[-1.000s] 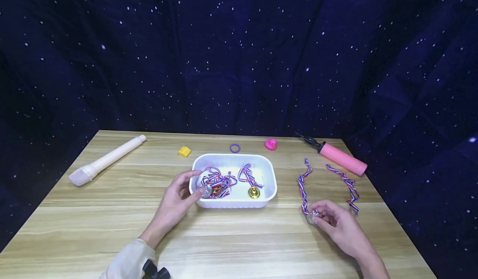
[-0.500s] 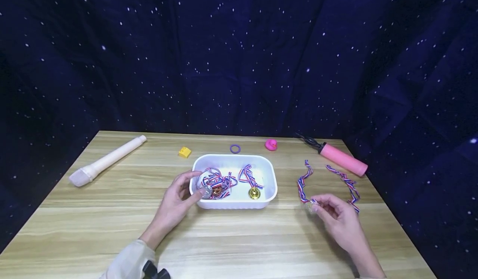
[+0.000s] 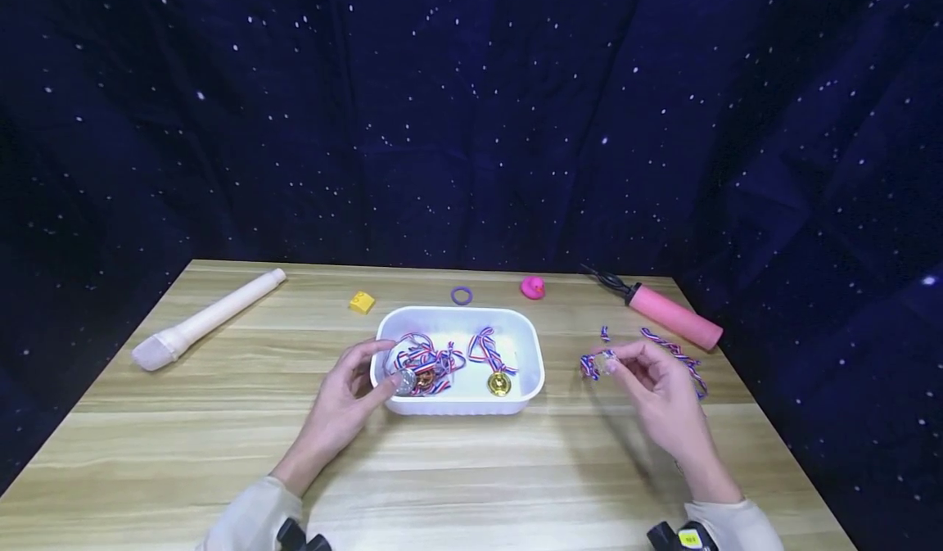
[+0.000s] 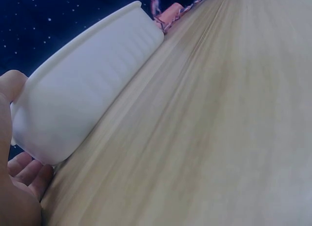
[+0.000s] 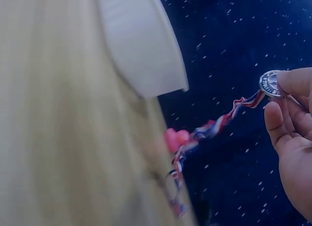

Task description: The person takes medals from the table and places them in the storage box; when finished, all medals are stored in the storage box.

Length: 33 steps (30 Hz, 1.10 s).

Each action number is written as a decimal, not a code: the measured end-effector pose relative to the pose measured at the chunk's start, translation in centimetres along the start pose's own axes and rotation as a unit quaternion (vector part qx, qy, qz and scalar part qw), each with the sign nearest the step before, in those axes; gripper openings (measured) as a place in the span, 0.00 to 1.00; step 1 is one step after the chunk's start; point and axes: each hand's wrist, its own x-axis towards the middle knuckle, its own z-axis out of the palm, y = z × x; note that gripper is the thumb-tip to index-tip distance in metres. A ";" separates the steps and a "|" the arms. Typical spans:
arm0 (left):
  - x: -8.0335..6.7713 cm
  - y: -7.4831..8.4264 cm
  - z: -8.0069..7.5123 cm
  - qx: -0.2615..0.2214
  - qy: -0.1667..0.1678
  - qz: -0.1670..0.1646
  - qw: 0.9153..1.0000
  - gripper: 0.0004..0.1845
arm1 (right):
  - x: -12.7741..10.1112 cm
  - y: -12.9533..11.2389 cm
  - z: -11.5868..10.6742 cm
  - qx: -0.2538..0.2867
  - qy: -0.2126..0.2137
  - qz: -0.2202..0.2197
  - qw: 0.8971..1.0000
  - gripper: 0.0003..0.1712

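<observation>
Backing wooden table point(image 3: 471, 469): starry dark cloth point(image 3: 471, 109)

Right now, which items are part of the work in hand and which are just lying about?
In use:
- silver medal, pinched by the right hand, ribbon trailing
- white tray, gripped at its corner by the left hand
- medals in the tray

Lying about:
- cream microphone
- yellow block
- purple ring
- pink duck
- pink pump

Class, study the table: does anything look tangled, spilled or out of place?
Yes. In the white tray, two medals' ribbons lie knotted in a heap at its left end; the gold medal lies apart. The right hand pinches a silver medal, its ribbon trailing over the table.
</observation>
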 end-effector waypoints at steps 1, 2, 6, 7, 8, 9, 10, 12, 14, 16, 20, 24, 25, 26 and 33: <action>-0.1 0.0 0.0 0.002 0.000 0.000 1.000 0.29 | 0.5 -0.3 0.1 0.004 0.009 0.001 1.000 0.04; -0.1 0.0 0.0 0.003 0.000 0.000 1.000 0.29 | 1.0 -0.6 0.2 0.011 0.017 0.002 1.000 0.04; -0.2 0.0 0.0 0.004 0.000 0.001 1.000 0.30 | 3.0 -1.9 0.4 0.035 0.040 -0.010 0.999 0.05; -0.2 0.0 0.0 0.004 0.000 0.001 1.000 0.30 | 3.5 -2.3 0.5 0.044 0.043 -0.015 0.998 0.05; -0.2 -0.1 0.0 0.003 -0.001 -0.001 1.000 0.30 | 4.0 -2.7 0.5 0.050 0.045 -0.021 0.998 0.05; -0.2 -0.1 0.0 0.002 -0.002 -0.001 1.000 0.29 | 4.5 -3.1 0.6 0.054 0.049 -0.027 0.997 0.05; -0.2 0.0 0.0 0.002 -0.002 -0.002 1.000 0.29 | 5.1 -3.5 0.7 0.059 0.051 -0.034 0.996 0.06; -0.1 0.0 0.0 0.001 -0.003 -0.004 1.000 0.29 | 6.1 -4.5 0.8 0.069 0.057 -0.048 0.995 0.06; -0.1 0.0 0.0 -0.002 -0.003 -0.005 1.000 0.29 | 7.3 -5.5 1.0 0.081 0.063 -0.066 0.993 0.07; -0.1 0.1 0.0 -0.002 -0.003 -0.005 1.000 0.29 | 8.5 -6.7 1.1 0.092 0.068 -0.090 0.989 0.08; -0.1 0.0 0.0 0.000 -0.003 -0.003 1.000 0.29 | 10.7 -9.5 1.4 0.114 0.068 -0.140 0.981 0.08; -0.2 -0.2 -0.1 0.004 -0.002 0.000 1.000 0.29 | 12.6 -12.3 1.6 0.107 0.063 -0.188 0.974 0.09; -0.3 -0.2 -0.1 0.005 -0.002 0.001 1.000 0.29 | 13.1 -13.0 1.7 0.101 0.063 -0.198 0.973 0.10; -0.3 -0.2 -0.1 0.005 -0.001 0.002 1.000 0.29 | 13.4 -13.5 1.8 0.093 0.062 -0.207 0.972 0.10; -0.1 -0.1 0.0 0.005 0.001 0.006 1.000 0.29 | 14.6 -14.5 3.5 0.083 0.043 -0.219 0.971 0.11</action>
